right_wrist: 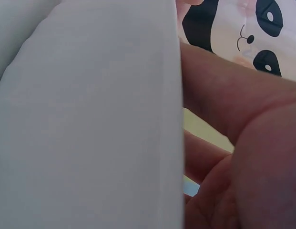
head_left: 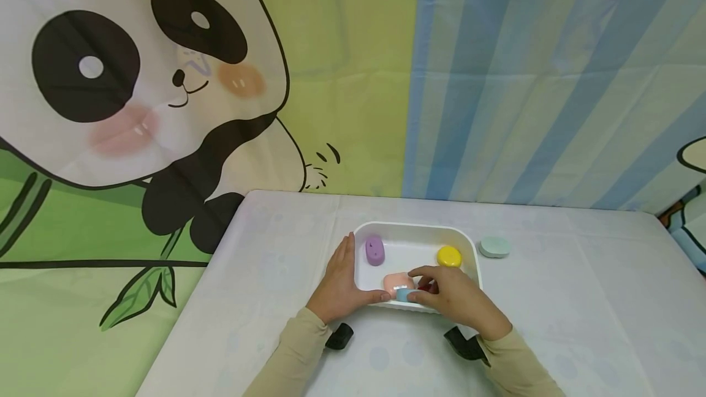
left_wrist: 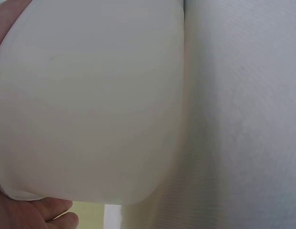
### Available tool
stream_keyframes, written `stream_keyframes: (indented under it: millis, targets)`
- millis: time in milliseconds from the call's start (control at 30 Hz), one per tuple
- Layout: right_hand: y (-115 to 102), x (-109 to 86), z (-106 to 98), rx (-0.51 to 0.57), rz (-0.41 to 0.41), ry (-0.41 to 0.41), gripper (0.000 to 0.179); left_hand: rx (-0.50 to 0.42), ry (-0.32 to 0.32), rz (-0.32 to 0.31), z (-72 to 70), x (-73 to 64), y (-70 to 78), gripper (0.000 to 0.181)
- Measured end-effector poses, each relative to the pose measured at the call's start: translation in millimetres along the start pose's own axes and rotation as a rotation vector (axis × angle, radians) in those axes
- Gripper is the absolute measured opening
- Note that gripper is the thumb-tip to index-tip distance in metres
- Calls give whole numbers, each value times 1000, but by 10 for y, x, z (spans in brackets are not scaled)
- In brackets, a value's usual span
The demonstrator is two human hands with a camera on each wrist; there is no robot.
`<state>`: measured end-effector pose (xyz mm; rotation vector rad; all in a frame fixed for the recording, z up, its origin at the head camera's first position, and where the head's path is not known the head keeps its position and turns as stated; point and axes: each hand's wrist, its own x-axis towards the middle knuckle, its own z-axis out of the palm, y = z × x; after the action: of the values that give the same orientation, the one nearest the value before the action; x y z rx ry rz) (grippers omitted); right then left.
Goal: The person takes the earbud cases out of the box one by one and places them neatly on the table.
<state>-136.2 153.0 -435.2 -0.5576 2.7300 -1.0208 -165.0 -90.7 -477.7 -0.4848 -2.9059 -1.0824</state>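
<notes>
A white tray (head_left: 410,238) sits on the table, with small smooth soap-like pieces inside. My left hand (head_left: 344,280) holds its near left corner, fingers along the left side and thumb over the front rim. The tray's outer wall (left_wrist: 90,105) fills much of the left wrist view. Over the front rim, my right hand (head_left: 455,293) pinches a light blue piece (head_left: 404,294), thumb against it. Right behind that lies a pink piece (head_left: 397,282), close to the index fingertip. A red piece (head_left: 425,287) shows partly under the fingers. The right wrist view shows fingers (right_wrist: 219,86) beyond the tray wall.
Also in the tray are a purple piece (head_left: 375,250) at the left and a yellow round piece (head_left: 449,256) at the right. A mint-green piece (head_left: 494,247) lies outside, beside the tray's right end. A printed panda curtain (head_left: 342,78) hangs behind the table (head_left: 579,299).
</notes>
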Motion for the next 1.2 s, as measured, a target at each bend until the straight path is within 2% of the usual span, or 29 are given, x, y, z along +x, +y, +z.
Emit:
stream_keyframes:
  millis: [133,400,600,1033,1200]
  targets:
    - [34,9,0,33,2,-32,44,5,-1,-7,4,-7,-1,134]
    - [86,27,-11,98,-64,-90,40,-4,10,-4,12,-6,-17,134]
    - [123,24,-48,133,-85,-136,37,-17,9,-9,18,2,-12,133]
    - [158,13,-136,201,-66,-167,25,-8,5,2,17,6,-7,133]
    - [164,3,-194,198,-60,-179,31,-10,-11,-11,13,-3,-5,133]
